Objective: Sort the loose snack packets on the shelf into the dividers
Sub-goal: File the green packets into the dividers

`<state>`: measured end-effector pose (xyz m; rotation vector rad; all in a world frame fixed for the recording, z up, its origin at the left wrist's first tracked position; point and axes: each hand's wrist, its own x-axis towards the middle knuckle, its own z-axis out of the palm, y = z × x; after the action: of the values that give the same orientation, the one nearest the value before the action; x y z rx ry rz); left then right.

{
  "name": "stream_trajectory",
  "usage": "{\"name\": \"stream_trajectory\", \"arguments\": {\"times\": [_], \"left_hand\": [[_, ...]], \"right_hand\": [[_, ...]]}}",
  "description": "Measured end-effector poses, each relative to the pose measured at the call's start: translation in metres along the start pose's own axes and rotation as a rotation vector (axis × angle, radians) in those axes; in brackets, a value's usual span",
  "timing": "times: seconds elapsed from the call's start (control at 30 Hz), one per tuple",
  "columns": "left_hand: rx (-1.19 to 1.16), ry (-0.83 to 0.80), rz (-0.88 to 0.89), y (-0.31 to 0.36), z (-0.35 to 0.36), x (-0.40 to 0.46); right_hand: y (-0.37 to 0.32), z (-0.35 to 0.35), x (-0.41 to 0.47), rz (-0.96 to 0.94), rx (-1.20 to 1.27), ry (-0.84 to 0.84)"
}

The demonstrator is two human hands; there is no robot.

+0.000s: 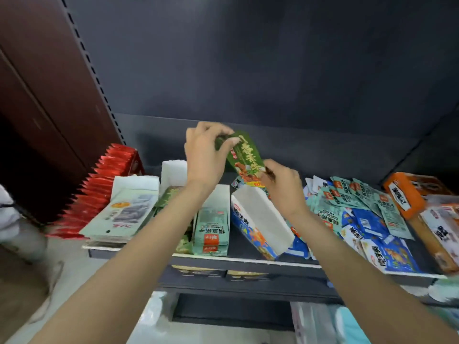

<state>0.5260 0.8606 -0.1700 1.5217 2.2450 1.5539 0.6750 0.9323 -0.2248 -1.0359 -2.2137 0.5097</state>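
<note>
A dark green snack packet (246,156) is held up above the back of the shelf (248,259). My left hand (205,155) pinches its top end and my right hand (283,189) grips its lower end. Below stand white cardboard dividers: one (173,173) behind my left wrist, one holding pale green packets (212,228), and a tilted blue-sided one (260,214) that looks empty. A loose heap of pale green packets (357,197) and blue packets (372,234) lies on the shelf to the right.
A row of red packets (104,177) stands at the left end, next to a stack of flat pale packets (126,214). Orange boxes (407,197) sit at the far right. The dark back panel rises behind the shelf. A lower shelf shows below.
</note>
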Motion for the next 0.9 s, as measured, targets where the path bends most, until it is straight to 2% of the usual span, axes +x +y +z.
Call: {"name": "stream_trajectory", "arguments": {"times": [0.17, 0.33, 0.43, 0.5, 0.6, 0.7, 0.9], "left_hand": [[0.225, 0.063, 0.057, -0.033, -0.084, -0.020], [0.323, 0.065, 0.186, -0.061, -0.136, -0.035], [0.420, -0.036, 0.293, -0.080, -0.143, -0.044], [0.486, -0.154, 0.398, -0.090, -0.140, -0.051], [0.514, -0.305, 0.510, -0.096, -0.127, -0.058], [0.516, -0.464, 0.333, -0.097, -0.112, -0.067], [0.588, -0.569, 0.116, -0.103, -0.082, -0.068]], "right_hand": [[-0.068, 0.039, -0.012, -0.074, -0.002, -0.017], [-0.109, 0.086, -0.013, 0.069, 0.165, -0.062], [-0.115, 0.108, -0.013, 0.178, 0.189, -0.212], [-0.115, 0.115, -0.016, 0.176, 0.131, -0.333], [-0.114, 0.113, -0.023, 0.139, 0.110, -0.351], [-0.110, 0.105, -0.031, 0.128, 0.181, -0.376], [-0.092, 0.090, -0.036, 0.142, 0.179, -0.397]]}}
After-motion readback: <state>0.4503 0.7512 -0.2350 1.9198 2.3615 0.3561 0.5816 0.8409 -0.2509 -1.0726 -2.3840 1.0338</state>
